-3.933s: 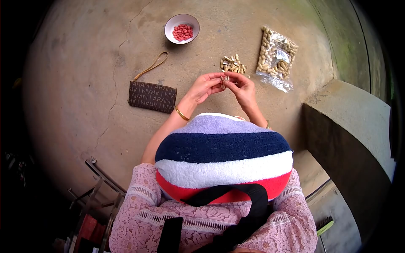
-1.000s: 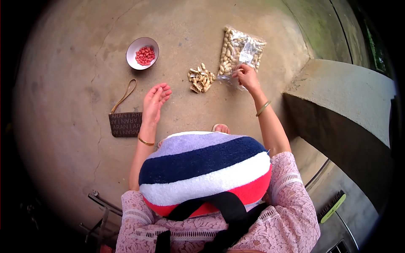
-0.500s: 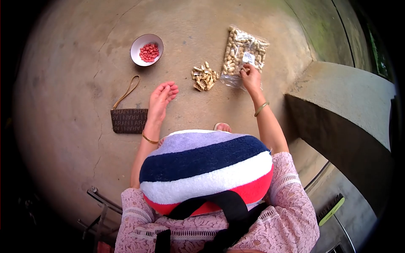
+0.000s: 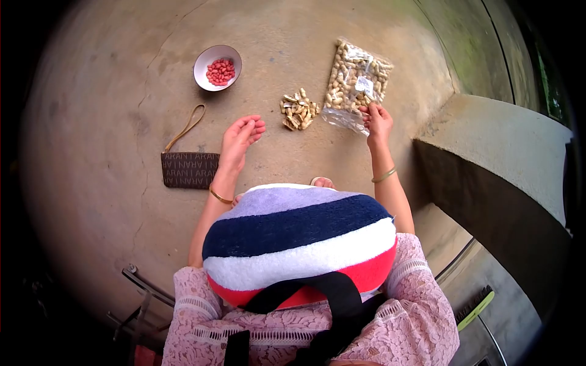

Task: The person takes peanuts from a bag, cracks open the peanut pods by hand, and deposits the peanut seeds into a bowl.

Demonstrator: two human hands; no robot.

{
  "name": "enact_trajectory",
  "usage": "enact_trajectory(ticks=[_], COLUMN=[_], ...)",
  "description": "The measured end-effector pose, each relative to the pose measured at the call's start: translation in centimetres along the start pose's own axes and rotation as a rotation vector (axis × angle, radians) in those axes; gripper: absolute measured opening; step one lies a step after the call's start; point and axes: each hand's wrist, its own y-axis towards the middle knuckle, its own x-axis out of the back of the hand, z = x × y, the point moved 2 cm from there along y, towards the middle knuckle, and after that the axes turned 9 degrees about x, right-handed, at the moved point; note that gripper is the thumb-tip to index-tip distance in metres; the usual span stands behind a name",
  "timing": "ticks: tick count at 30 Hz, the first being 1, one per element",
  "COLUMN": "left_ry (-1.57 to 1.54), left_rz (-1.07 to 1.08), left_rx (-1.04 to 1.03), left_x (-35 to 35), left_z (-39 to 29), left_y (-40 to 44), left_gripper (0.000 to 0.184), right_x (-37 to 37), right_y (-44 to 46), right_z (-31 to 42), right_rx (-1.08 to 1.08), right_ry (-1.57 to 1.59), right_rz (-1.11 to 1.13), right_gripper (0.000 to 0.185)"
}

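My right hand (image 4: 379, 124) is at the lower right edge of a clear plastic bag of unshelled peanuts (image 4: 357, 79). Its thumb and fingertips are pinched together; whether they hold a peanut or the bag's edge I cannot make out. My left hand (image 4: 242, 139) hovers over the floor with its fingers loosely extended, and nothing shows in it. Between the hands, a little farther off, lies a small heap of peanut shells (image 4: 299, 110). Beyond my left hand a white bowl with a dark outside (image 4: 200, 72) holds red peanut kernels (image 4: 220, 72).
A dark brown lettered pouch (image 4: 190, 171) with a tan wrist strap lies beside my left forearm. A striped plush cushion (image 4: 299, 238) rests on my lap. To the right stands a low concrete wall (image 4: 497, 125). A green-edged brush (image 4: 476, 310) is at the lower right.
My right hand has drawn back slightly toward me and to the right, off the bag's label area to its lower edge. My left hand stays nearly still. The view has shifted a little.
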Motion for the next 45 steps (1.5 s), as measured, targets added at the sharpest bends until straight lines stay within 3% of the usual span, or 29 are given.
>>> enact_trajectory(ticks=[2, 3, 6, 12, 13, 16, 20, 25, 28, 29, 30, 32, 36, 39, 43, 45], left_ry=[0.007, 0.022, 0.045, 0.027, -0.04, -0.016, 0.031, 0.064, 0.112, 0.113, 0.103, 0.089, 0.104, 0.12, 0.071, 0.056], left_rz=[-0.009, 0.025, 0.082, 0.134, 0.144, 0.106, 0.041, 0.038, 0.054, 0.066, 0.072, 0.078, 0.062, 0.05, 0.005, 0.008], left_rx=[-0.001, -0.019, -0.043, 0.027, 0.058, 0.063, 0.085, 0.073, 0.065, 0.057, 0.083, 0.114, 0.071, 0.082, 0.093, 0.096], left_x=[-0.4, -0.8, -2.2, -4.3, -4.4, -3.3, -1.7, -1.5, -2.1, -2.4, -2.8, -3.0, -2.0, -1.9, -1.7, -1.6], left_z=[0.1, 0.2, 0.4, 1.8, 2.2, 2.3, 2.1, 1.9, 2.1, 2.3, 2.2, 1.9, 2.4, 2.5, 2.7, 2.8], left_y=[0.1, 0.3, 0.3, -0.4, -0.4, -0.6, -0.6, -0.7, -0.2, -0.3, -0.6, -0.7, -1.2, -1.0, -0.6, -1.1], left_gripper=[0.021, 0.021, 0.023, 0.025, 0.025, 0.024, 0.026, 0.026, 0.025, 0.025, 0.025, 0.025, 0.023, 0.022, 0.02, 0.019], right_x=[-0.6, -1.4, -4.6, -8.8, -8.7, -7.0, 0.8, 5.3, 4.3, 4.1, 4.7, 3.6, 1.3, 1.2, 0.6, 1.1], right_y=[-1.6, -2.7, -6.5, -12.3, -12.7, -14.2, -16.6, -16.6, -15.4, -15.0, -14.6, -14.4, -13.5, -15.1, -15.2, -13.3], right_z=[1.0, 1.7, 2.8, 3.9, 4.1, 3.1, 1.4, 8.8, 9.5, 9.1, 5.8, 6.9, 10.8, 8.3, 11.2, 11.8], right_rx=[-0.143, -0.147, -0.196, -0.014, -0.045, -0.157, -0.371, -0.622, -0.574, -0.521, -0.347, -0.354, -0.6, -0.554, -0.488, -0.529], right_ry=[0.301, 0.302, 0.431, 0.09, 0.008, 0.177, -0.234, -0.084, -0.357, -0.585, -0.639, -0.547, -0.399, -0.313, -0.174, -0.491], right_rz=[0.087, 0.096, 0.393, 0.6, 0.676, 0.774, 0.918, 1.077, 1.221, 1.335, 1.515, 1.456, 1.441, 1.369, 1.391, 1.483], right_gripper=[0.014, 0.014, 0.018, 0.012, 0.018, 0.029, 0.031, 0.035, 0.035, 0.034, 0.032, 0.032, 0.028, 0.028, 0.033, 0.032])
